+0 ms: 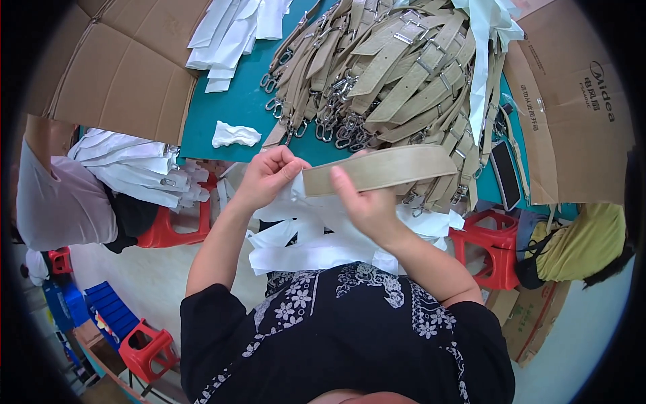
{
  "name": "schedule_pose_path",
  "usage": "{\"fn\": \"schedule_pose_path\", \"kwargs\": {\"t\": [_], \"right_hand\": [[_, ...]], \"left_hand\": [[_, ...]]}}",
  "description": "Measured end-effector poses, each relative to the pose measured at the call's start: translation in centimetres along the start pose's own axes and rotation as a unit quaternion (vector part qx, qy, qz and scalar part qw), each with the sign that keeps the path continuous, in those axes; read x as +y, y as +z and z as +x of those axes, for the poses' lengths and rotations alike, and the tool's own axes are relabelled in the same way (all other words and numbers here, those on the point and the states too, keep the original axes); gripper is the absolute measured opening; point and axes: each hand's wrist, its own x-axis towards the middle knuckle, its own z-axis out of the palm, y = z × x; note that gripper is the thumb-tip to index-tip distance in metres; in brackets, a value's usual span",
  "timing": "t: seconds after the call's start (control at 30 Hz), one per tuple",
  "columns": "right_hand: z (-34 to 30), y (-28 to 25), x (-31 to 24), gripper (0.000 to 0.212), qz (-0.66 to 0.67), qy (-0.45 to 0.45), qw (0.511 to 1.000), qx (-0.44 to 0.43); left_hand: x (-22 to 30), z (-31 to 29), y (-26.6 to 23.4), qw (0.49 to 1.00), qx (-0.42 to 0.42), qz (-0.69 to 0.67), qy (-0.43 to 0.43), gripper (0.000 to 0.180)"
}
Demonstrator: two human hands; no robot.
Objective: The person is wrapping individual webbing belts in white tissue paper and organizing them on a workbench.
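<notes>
A wide beige strap [397, 168] with stitched edges stretches in front of me and curves away at its right end. My right hand [370, 210] grips it near its left part, thumb lying on top and the other fingers mostly hidden beneath. At the strap's left end, my left hand [270, 176] is closed in a pinch on a white paper strip [297, 188], which hangs below the fingertips. More white paper [309, 252] lies across my lap. Just beyond the hands, a large pile of beige straps [397, 74] with metal buckles and clasps covers the table.
The green table [202, 124] holds a crumpled white paper [235, 134], white strips [235, 37] and a phone [505, 175]. Cardboard boxes [128, 74] flank it, with another carton [572, 101] on the right. People sit at both sides, near red stools [488, 246]. White-wrapped pieces [131, 165] lie left.
</notes>
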Motion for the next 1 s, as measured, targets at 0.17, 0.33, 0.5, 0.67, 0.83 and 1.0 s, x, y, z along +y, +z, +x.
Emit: {"fn": "schedule_pose_path", "kwargs": {"t": [0.17,0.33,0.5,0.67,0.83,1.0], "right_hand": [[-0.3,1.0,-0.1,0.014,0.041,0.078,0.996,-0.021],[-0.5,1.0,-0.2,0.01,0.137,0.118,0.984,0.012],[-1.9,2.8,1.2,0.01,0.018,-0.041,0.999,0.023],[-0.5,1.9,1.0,0.012,0.039,0.068,0.995,-0.063],[0.7,1.1,0.5,0.027,0.426,0.428,0.773,-0.198],[0.1,1.8,1.7,0.037,0.595,0.501,0.603,-0.179]], "left_hand": [[-0.4,-0.3,-0.8,1.0,0.007,0.016,-0.003,0.014],[0.5,-0.9,-1.3,0.998,0.055,0.023,-0.007,0.014],[-0.3,-1.3,-0.2,0.994,0.09,-0.021,0.057,0.011],[-1.0,-1.9,-0.5,0.994,0.085,0.03,0.055,0.012],[-2.0,-1.0,0.0,0.991,0.09,0.057,0.086,0.012],[-2.5,-1.0,1.0,0.98,0.144,0.07,0.119,0.01]]}}
